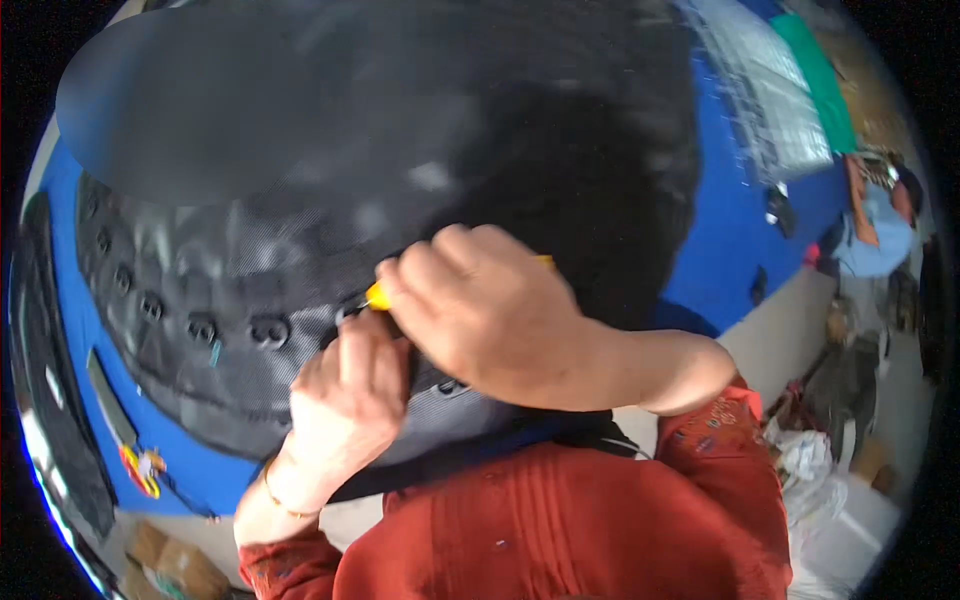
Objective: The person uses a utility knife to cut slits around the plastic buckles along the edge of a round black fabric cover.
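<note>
A large black fabric piece (300, 220) with a mesh-like weave lies spread before me. Along its curved near side runs a row of black plastic fittings (268, 333), each with two holes. My right hand (490, 310) is closed around the yellow handle of a tool (377, 296); its thin metal shaft points left at the fabric. Whether it is a screwdriver or an awl, I cannot tell. Just beside the tip, my left hand (355, 385) is closed and presses on the fabric. What its fingers pinch is hidden. Another black fitting (450, 388) shows below my right wrist.
The blue table surface (700, 270) borders the fabric. At the left lie a long blade (108, 400) and yellow-red scissors (138, 470). Clear plastic-wrapped material (775, 95) and a green item (815, 80) are at the upper right. A person in light blue (875, 240) is beyond the right edge.
</note>
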Demonstrator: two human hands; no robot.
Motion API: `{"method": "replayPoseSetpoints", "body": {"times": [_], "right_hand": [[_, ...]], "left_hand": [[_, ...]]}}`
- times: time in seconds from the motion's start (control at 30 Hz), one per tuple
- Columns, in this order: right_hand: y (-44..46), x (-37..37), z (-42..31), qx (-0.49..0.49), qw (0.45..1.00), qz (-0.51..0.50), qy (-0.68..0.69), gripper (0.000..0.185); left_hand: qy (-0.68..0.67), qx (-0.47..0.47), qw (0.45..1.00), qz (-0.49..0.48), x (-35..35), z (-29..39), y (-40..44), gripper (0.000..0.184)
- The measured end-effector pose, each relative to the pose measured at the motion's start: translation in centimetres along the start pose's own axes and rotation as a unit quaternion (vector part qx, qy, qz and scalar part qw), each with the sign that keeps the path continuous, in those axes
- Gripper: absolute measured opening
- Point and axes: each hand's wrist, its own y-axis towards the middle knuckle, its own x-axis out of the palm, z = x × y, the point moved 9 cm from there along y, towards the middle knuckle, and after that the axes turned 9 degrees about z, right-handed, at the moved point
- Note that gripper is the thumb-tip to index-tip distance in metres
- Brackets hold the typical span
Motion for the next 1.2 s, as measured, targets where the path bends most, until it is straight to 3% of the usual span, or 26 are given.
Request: {"method": "replayPoseSetpoints", "body": {"times": [0.23, 0.43, 0.87, 1.2], "right_hand": [[-0.4, 0.8, -0.3, -0.003, 0.998, 0.061, -0.029, 0.022], [-0.4, 1.3, -0.3, 0.017, 1.0, 0.024, -0.005, 0.019], [-0.6, 1.5, -0.1, -0.006, 0.999, -0.025, -0.029, 0.04], [0.0, 0.7, 0.6, 0.016, 1.0, -0.013, 0.018, 0.033]], "left_hand": [[0.002, 0.0, 1.0, 0.018, -0.1, -0.2, -0.3, 0.037], [0.002, -0.023, 1.0, 0.01, 0.3, -0.7, -0.6, 0.038], [-0.017, -0.035, 0.999, 0.001, 0.3, -0.7, -0.4, 0.039], [0.001, 0.0, 1.0, 0.01, 0.1, -0.2, -0.1, 0.023]]}}
